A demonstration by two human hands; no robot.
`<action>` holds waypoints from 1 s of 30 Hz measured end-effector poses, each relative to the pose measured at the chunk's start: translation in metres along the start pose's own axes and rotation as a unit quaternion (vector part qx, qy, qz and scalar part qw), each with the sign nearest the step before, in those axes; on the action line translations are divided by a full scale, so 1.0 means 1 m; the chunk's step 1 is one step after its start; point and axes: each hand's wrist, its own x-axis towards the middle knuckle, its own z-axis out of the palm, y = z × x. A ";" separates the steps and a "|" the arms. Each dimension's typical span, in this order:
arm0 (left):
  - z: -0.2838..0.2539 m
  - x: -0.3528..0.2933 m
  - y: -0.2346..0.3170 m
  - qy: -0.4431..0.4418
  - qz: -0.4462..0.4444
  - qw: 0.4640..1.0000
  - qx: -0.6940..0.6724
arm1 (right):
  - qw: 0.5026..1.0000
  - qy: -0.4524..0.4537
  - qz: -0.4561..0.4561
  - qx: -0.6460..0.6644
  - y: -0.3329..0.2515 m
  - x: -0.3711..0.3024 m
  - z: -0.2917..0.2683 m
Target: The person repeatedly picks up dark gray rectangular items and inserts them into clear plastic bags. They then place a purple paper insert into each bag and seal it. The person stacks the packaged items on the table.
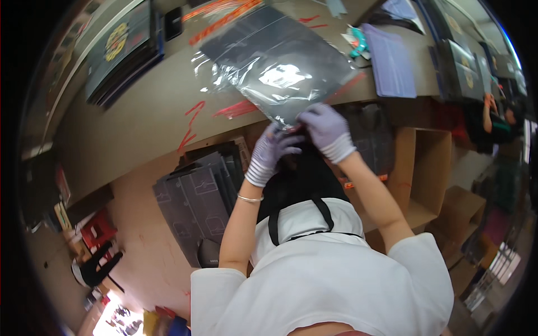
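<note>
A clear glossy plastic bag [286, 75] with a dark flat sheet inside lies slantwise on the table, its near corner reaching the table's front edge. Both my hands wear lavender knit gloves with striped white cuffs. At that corner, my right hand [326, 127] has its fingers closed on the bag's edge. Just left of it, my left hand [272, 148] pinches the same corner with thumb and forefinger, while its other fingers stretch out below. Slight blur and glare hide exactly where the fingertips meet the plastic.
On the grey table [151, 109] lie a stack of dark printed folders [120, 47], a black phone [173, 23], a teal tape dispenser [358, 42] and lilac sheets [390, 61]. Dark flat cardboard pieces [196, 196] stand below at left, an open carton [423, 173] at right. Other people work farther off.
</note>
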 end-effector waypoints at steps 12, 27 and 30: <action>-0.066 0.050 -0.009 0.267 0.006 0.695 0.668 | 0.593 0.069 0.751 0.282 0.328 -0.066 -0.045; -0.059 0.156 -0.015 0.156 0.191 0.763 0.598 | 0.758 0.288 0.510 0.286 0.087 -0.188 -0.039; -0.023 0.153 -0.002 0.167 0.203 0.758 0.597 | 0.820 0.097 0.502 0.258 0.037 -0.183 -0.011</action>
